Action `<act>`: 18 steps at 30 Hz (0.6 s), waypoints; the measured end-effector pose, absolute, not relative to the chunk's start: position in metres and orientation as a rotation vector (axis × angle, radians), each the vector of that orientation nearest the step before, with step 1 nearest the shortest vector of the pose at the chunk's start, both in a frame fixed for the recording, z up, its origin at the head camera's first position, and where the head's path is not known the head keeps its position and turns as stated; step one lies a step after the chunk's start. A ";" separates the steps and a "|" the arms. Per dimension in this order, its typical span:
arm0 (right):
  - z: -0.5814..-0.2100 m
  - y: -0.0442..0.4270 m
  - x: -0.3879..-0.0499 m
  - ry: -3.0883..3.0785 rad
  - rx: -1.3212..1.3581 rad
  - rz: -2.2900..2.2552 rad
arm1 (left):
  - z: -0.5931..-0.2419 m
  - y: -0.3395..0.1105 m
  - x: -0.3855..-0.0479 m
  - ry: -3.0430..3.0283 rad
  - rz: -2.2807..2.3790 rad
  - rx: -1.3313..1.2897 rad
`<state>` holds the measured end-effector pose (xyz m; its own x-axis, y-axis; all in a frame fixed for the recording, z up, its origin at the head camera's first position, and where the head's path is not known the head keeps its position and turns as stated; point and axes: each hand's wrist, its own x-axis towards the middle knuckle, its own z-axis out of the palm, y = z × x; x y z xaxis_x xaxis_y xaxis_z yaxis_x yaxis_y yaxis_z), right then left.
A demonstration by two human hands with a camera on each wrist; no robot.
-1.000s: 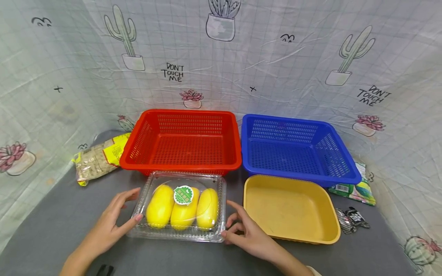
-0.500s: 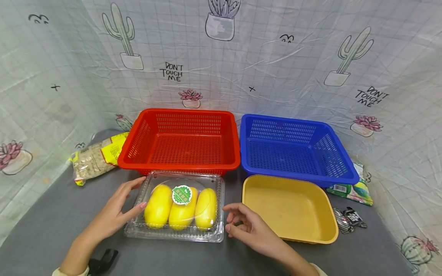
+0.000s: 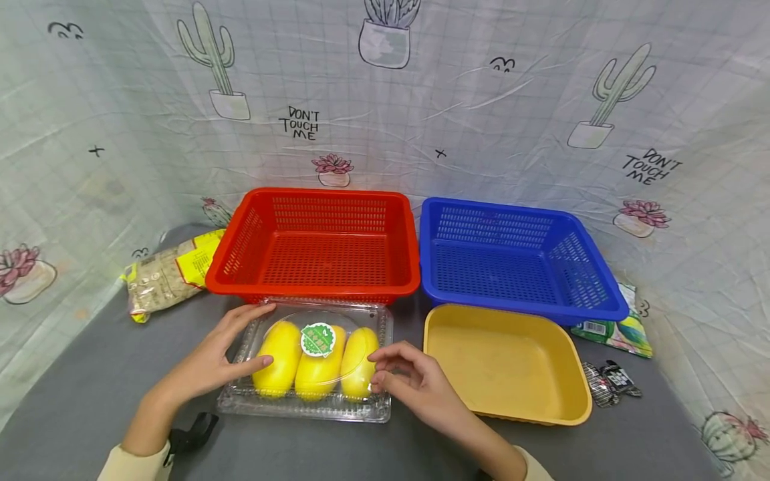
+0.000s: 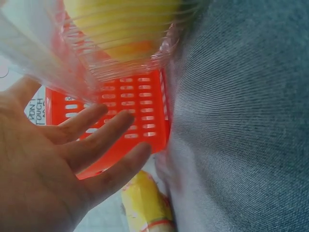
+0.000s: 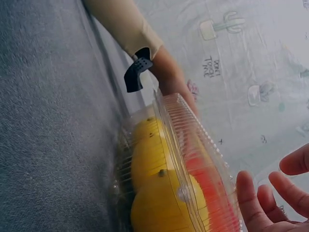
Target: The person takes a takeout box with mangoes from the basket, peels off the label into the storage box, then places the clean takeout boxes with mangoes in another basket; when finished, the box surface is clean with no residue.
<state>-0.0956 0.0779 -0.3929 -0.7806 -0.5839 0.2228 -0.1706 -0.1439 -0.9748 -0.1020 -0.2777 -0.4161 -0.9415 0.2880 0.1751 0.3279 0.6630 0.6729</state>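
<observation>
A clear plastic box (image 3: 303, 409) lies flat on the grey tabletop (image 3: 289, 451), left of the middle of the scene and just on the near side of the red basket. Three yellow fruits (image 3: 321, 379) show through it, lined up side by side from left to right, and a round green-and-white sticker (image 3: 317, 340) covers part of the middle one as seen from above.

The left hand (image 3: 207, 361) is at the box's left side, its fingers spread and nearly straight toward the far left corner, its thumb stretched out over the leftmost fruit; it grips nothing. The right hand (image 3: 422, 382) is at the box's right end, fingers loosely bent and apart, with nothing held between them. Whether either hand touches the plastic cannot be told.

Beyond the box stands the red basket (image 3: 313, 291), with a blue basket (image 3: 523, 308) close by on its right. A yellow tray (image 3: 505, 364) sits on the near side of the blue basket, to the right of the box. A yellow-and-clear packet (image 3: 171, 274) lies left of the red basket; on the far right are a green packet (image 3: 625, 333) and, nearer, a small black-and-silver packet (image 3: 609, 383). A pale cloth (image 3: 457, 100) printed with potted cacti hangs behind.
</observation>
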 end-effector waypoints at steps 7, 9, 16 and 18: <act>-0.392 0.062 -0.101 1.826 -0.896 -2.033 | -0.415 -0.277 -0.100 -2.817 -1.191 -0.520; -0.391 0.057 -0.101 1.854 -0.894 -2.021 | -0.414 -0.277 -0.099 -2.815 -1.197 -0.528; -0.386 0.045 -0.105 1.934 -0.900 -1.999 | -0.415 -0.276 -0.099 -2.815 -1.244 -0.528; -0.384 0.041 -0.106 1.959 -0.895 -1.984 | -0.416 -0.276 -0.099 -2.812 -1.250 -0.528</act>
<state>-0.1065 0.0415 -0.3844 -0.7927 -0.5473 0.2683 -0.2613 -0.0925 -0.9608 -0.0993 -0.2764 -0.4157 -0.9426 0.2970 0.1528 0.3124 0.6222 0.7178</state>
